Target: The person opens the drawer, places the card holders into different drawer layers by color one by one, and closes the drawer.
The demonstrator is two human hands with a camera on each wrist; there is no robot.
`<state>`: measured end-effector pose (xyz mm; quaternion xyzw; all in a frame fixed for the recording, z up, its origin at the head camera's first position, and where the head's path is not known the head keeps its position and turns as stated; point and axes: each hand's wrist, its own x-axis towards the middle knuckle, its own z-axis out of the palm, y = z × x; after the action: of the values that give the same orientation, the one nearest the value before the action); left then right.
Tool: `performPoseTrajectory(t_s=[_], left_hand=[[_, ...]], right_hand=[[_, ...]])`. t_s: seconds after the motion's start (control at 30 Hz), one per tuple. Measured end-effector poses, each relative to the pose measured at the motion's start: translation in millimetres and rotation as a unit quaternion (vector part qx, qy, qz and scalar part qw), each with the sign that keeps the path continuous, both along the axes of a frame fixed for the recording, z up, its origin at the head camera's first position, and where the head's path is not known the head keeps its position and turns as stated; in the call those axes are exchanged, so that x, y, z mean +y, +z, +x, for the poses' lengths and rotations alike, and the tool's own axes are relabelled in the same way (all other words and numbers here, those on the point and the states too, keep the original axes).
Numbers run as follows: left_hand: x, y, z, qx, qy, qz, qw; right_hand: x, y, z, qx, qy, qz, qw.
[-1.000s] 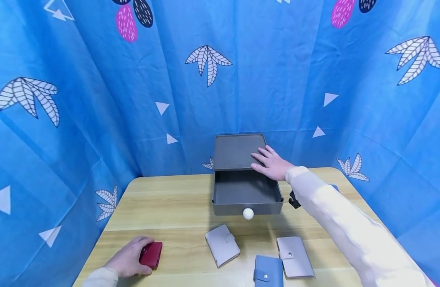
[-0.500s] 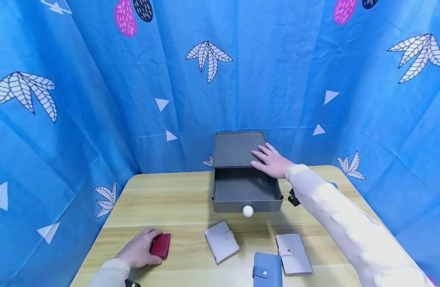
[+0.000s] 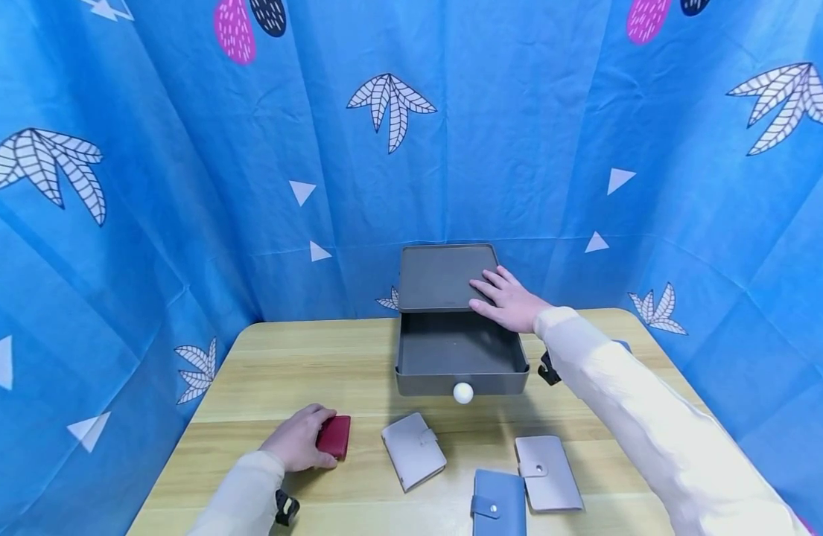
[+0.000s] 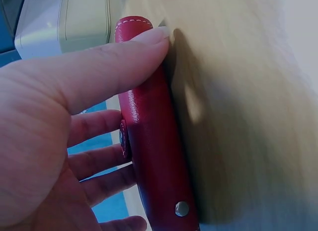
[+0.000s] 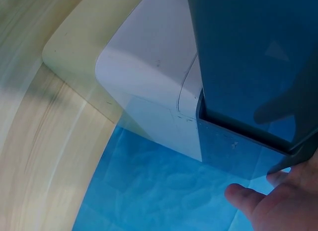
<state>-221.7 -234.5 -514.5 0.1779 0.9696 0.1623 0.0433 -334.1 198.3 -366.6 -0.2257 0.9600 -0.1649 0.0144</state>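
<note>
My left hand (image 3: 305,441) grips a small red wallet (image 3: 334,437) at the left of the table in the head view. The left wrist view shows the thumb over the wallet (image 4: 151,141), with fingers on its far side and metal snaps on the leather. My right hand (image 3: 510,300) rests with spread, straight fingers on the right part of the grey top (image 3: 445,277) of a drawer unit. Below that top a dark grey drawer (image 3: 461,383) with a white round knob (image 3: 462,393) is pulled out, its visible inside bare. In the right wrist view the hand (image 5: 283,201) touches the unit's edge.
On the table (image 3: 297,372) lie a pale wallet (image 3: 414,450), a blue wallet (image 3: 499,506) and a light grey wallet (image 3: 550,473). White and cream drawer levels (image 5: 149,57) show in the right wrist view. A patterned blue curtain (image 3: 518,149) surrounds the table.
My left hand has slid right and away from me with the red wallet. My right hand stays on the grey top, and the drawer has not moved.
</note>
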Motion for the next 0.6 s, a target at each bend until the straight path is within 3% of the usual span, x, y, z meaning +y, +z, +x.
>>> performPoseTrajectory(t_s=[0.3,0.6], left_hand=[[15.0,0.4,-12.0,0.004,-0.010,0.009,0.9999],[11.2,2.1,-9.6,-0.011,0.001,0.019,0.9998]], right_hand=[[2,-1.6,-1.3,0.009,0.000,-0.002,1.0000],[1,-2.5,-2.1,0.000,0.000,-0.001,1.0000]])
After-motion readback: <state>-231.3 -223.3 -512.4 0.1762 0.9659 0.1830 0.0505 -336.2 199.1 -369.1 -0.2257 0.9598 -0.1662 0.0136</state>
